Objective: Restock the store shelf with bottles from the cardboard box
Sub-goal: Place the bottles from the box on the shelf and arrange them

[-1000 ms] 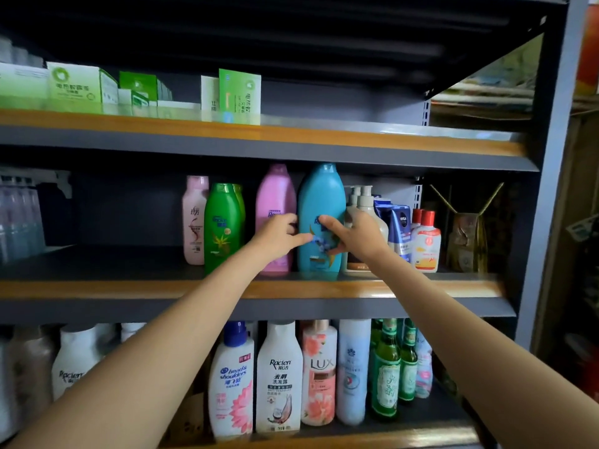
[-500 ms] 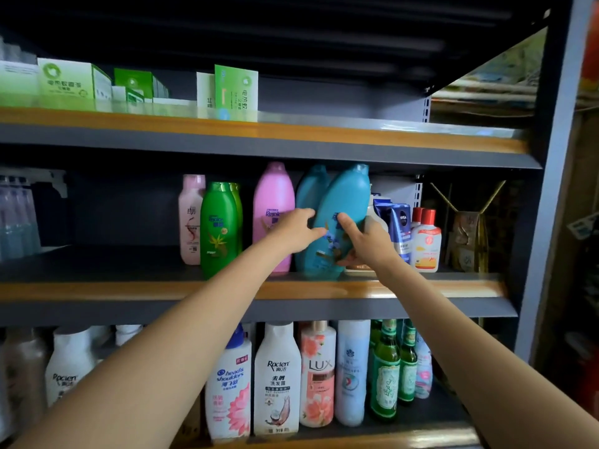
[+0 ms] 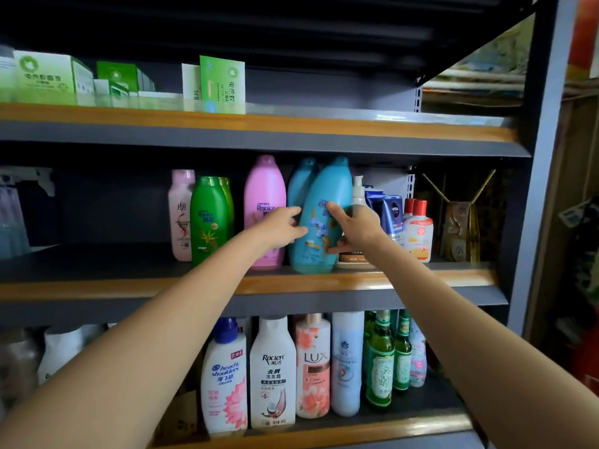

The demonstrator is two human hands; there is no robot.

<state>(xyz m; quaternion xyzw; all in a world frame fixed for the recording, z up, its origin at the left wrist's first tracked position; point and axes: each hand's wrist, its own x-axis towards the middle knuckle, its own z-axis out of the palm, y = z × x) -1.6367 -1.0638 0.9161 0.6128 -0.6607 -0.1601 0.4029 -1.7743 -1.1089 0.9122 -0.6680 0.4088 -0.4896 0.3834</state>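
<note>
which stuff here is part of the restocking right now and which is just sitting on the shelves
In the job:
- tilted blue bottle, held between left hand and right hand
- middle shelf it stands on

Just sitting there:
- second blue bottle behind
- pink bottle
- green bottle
- pump bottle
- green boxes on the top shelf
- bottom-shelf bottles

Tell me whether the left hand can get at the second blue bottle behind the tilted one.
Probably not yet. The tilted blue bottle, held by the left hand and right hand, leans across the rear blue bottle, and the pink bottle crowds its left side.
</note>
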